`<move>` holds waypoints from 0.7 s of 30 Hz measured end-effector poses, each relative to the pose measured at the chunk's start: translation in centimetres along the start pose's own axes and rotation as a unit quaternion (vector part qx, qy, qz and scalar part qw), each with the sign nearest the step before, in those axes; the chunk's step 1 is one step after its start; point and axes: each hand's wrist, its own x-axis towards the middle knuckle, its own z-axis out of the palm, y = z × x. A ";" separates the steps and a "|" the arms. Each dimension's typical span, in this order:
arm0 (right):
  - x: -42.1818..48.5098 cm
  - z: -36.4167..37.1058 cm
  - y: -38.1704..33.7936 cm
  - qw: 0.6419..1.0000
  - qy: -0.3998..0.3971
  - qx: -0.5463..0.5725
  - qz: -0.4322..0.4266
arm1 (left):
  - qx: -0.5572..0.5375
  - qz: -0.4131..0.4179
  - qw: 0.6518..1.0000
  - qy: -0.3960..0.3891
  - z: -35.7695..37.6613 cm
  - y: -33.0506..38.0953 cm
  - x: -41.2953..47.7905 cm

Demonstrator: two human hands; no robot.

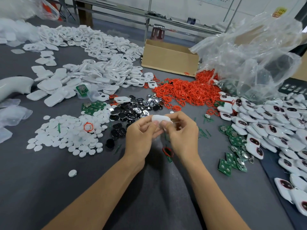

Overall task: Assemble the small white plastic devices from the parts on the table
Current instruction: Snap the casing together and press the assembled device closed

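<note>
Above the middle of the grey table [149,188], my left hand [141,136] and my right hand [182,133] together pinch one small white plastic device [160,119] between thumbs and fingertips. Its underside is hidden by my fingers. Around them lie parts: white round discs [69,135] to the left, black and silver button pieces [131,110] just beyond, orange rings [187,92] at the back, green circuit boards [232,160] to the right. White shells [99,70] are heaped at the back left. Assembled white devices [274,130] pile up at the right.
A cardboard box [169,58] stands at the back, beside a large clear plastic bag [252,60]. One loose red ring [167,151] lies below my right hand, a single white disc [72,173] at the near left. A white curved object [15,85] sits at the far left.
</note>
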 end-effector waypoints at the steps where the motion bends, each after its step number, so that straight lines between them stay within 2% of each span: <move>1: -0.1 0.1 -0.1 0.999 0.002 -0.021 -0.045 | -0.026 -0.012 1.000 0.003 0.0 0.1 0.2; 4: -0.4 0.1 0.1 0.991 -0.024 -0.045 -0.122 | -0.066 -0.025 0.997 0.007 -0.2 0.3 0.7; 7: -0.4 0.2 0.3 0.992 -0.047 -0.031 -0.111 | -0.079 -0.022 0.997 -0.009 -0.4 0.6 0.8; 11: -0.3 0.3 0.1 0.999 -0.033 -0.015 -0.023 | -0.027 -0.020 0.999 -0.017 -0.3 0.5 0.6; 14: 0.0 -0.2 0.1 0.996 -0.065 0.032 0.059 | 0.031 -0.007 0.999 -0.015 -0.2 0.6 0.3; 18: 0.1 -0.6 0.1 0.973 -0.121 0.118 0.157 | 0.079 0.005 0.996 -0.030 -0.2 0.8 0.0; 21: 0.3 -1.0 0.1 0.950 -0.170 0.184 0.187 | 0.076 0.005 0.996 -0.053 -0.1 1.0 -0.1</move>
